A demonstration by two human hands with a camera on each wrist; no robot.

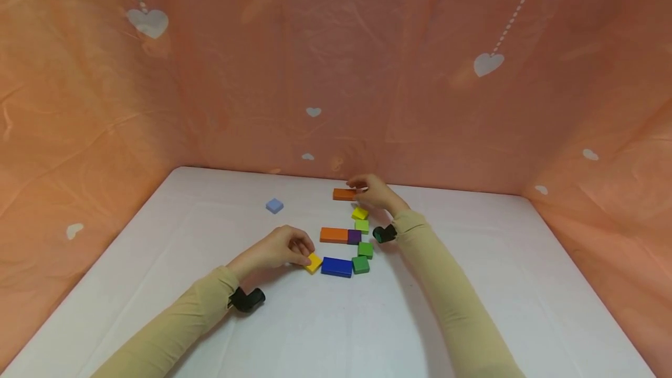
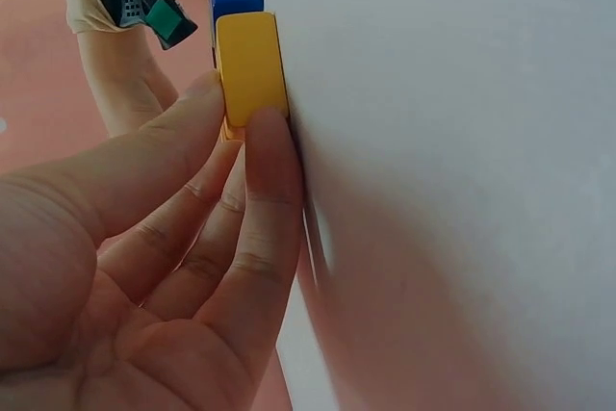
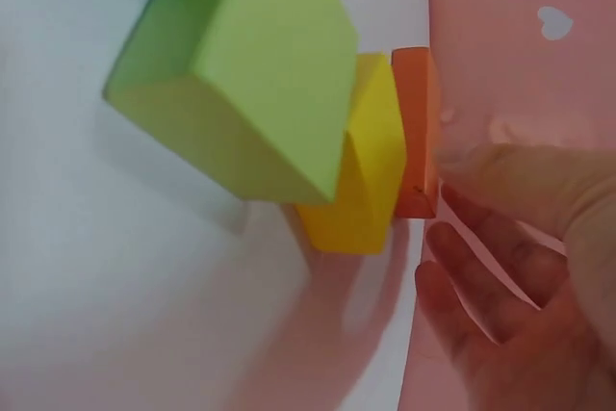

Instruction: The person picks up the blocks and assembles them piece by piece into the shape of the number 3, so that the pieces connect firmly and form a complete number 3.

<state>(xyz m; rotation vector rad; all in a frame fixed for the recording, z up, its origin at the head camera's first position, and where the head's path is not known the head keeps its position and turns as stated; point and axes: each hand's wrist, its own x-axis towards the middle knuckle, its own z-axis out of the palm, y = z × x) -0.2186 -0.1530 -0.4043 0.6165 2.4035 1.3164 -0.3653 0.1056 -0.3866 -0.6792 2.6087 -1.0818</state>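
Observation:
My left hand point(image 1: 280, 248) pinches a yellow-orange block point(image 2: 252, 69) between thumb and fingertips; it lies at the left end of a dark blue block point(image 1: 336, 267). At the back, my right hand point(image 1: 375, 192) is by the right end of an orange block point(image 1: 343, 194). In the right wrist view the thumb point(image 3: 500, 180) is close beside that block and the other fingers are loosely bent; contact is unclear. Between the hands stand a yellow block point(image 1: 359, 213), a lime block point(image 1: 361, 226), a second orange block point(image 1: 333, 235), a purple block point(image 1: 354, 237) and two green blocks point(image 1: 365, 250).
A pale blue block point(image 1: 275, 206) lies apart at the back left of the white table point(image 1: 294, 331). Orange-pink cloth point(image 1: 336, 74) with white hearts hangs behind and at both sides. Each wrist wears a small black camera point(image 1: 248, 300).

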